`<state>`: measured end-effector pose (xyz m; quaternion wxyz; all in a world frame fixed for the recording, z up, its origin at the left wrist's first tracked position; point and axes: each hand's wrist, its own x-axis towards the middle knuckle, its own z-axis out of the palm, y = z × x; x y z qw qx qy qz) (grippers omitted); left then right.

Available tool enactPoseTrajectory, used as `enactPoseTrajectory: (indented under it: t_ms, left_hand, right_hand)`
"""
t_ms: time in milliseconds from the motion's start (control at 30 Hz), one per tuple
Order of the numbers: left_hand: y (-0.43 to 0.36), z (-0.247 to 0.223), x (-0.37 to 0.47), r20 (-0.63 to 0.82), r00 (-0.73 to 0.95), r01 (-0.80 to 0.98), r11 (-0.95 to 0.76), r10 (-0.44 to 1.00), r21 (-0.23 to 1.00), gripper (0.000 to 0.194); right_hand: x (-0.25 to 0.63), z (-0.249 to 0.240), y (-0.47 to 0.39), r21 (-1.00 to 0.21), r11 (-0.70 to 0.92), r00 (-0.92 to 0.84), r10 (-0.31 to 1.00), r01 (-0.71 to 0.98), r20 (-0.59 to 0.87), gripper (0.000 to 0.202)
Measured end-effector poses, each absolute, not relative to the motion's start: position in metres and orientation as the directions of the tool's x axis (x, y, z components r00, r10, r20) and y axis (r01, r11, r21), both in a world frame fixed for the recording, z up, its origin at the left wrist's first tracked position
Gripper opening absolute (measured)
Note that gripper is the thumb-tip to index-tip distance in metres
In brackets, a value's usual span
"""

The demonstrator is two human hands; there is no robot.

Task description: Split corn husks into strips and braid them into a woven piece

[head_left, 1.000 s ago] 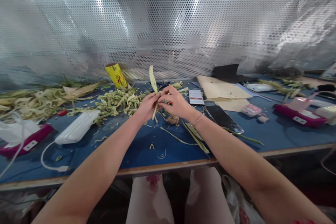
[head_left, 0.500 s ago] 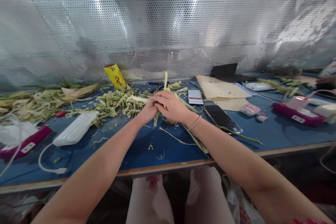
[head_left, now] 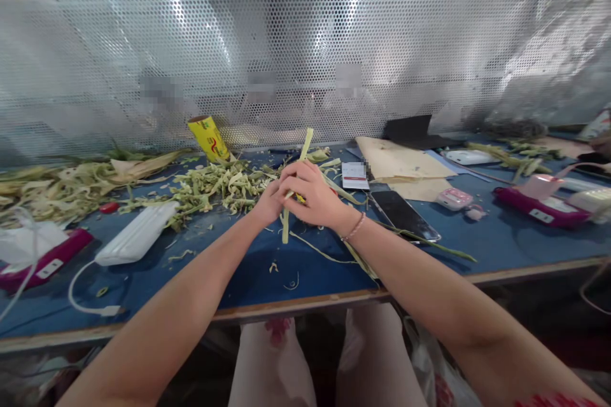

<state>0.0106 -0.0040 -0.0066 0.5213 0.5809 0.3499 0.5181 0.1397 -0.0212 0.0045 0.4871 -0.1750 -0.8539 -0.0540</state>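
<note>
My left hand point(head_left: 270, 203) and my right hand point(head_left: 310, 194) meet over the middle of the table, closed on a pale green corn husk strip point(head_left: 307, 143). One end of the strip sticks up beyond my fingers; the other hangs below them. My right fingers lie over the left fingertips, which are mostly hidden. A small bit of yellow point(head_left: 300, 198) shows by my right hand; I cannot make out what it is. More husk strips lie under and beside my right wrist. A heap of short curled husk pieces point(head_left: 217, 187) lies to the left of my hands.
A yellow cardboard tube point(head_left: 209, 138) leans by the perforated metal screen point(head_left: 305, 44). Longer husks point(head_left: 81, 187) and a white power bank point(head_left: 137, 234) lie left. Rightward are a phone point(head_left: 405, 215), brown paper point(head_left: 405, 162), a pink case point(head_left: 454, 199) and a magenta holder point(head_left: 539, 208).
The husk strip has tilted, its upper end moving right and its lower end reaching further down. Both hands have shifted slightly, with the right fingers more bent over the strip.
</note>
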Motion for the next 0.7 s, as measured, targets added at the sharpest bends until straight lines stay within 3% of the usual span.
enactPoseTrajectory:
  t_ms: [133, 267, 400, 533, 700]
  left_hand:
    - [-0.002, -0.007, 0.011, 0.330, 0.167, -0.112, -0.315, 0.929, 0.943, 0.025]
    - [-0.003, -0.002, 0.014, 0.204, 0.142, -0.255, -0.163, 0.969, 0.953, 0.037]
    - [-0.006, 0.005, 0.016, 0.117, 0.148, -0.364, -0.056, 0.982, 0.930, 0.047]
    - [-0.008, 0.008, 0.016, 0.068, 0.148, -0.414, 0.000, 0.987, 0.910, 0.045]
    - [-0.008, 0.008, 0.018, 0.030, 0.161, -0.400, 0.038, 0.987, 0.916, 0.044]
  right_hand:
    - [0.140, 0.005, -0.021, -0.221, 0.956, -0.364, 0.278, 0.191, 0.889, 0.010]
    - [0.144, 0.005, -0.018, -0.328, 0.930, -0.348, 0.367, 0.167, 0.863, 0.025]
    - [0.149, 0.006, -0.012, -0.151, 0.959, -0.524, 0.258, 0.238, 0.812, 0.036]
    - [0.148, 0.005, -0.008, 0.045, 0.946, -0.667, 0.193, 0.322, 0.719, 0.030]
    - [0.144, -0.001, -0.006, 0.091, 0.913, -0.633, 0.202, 0.398, 0.747, 0.017]
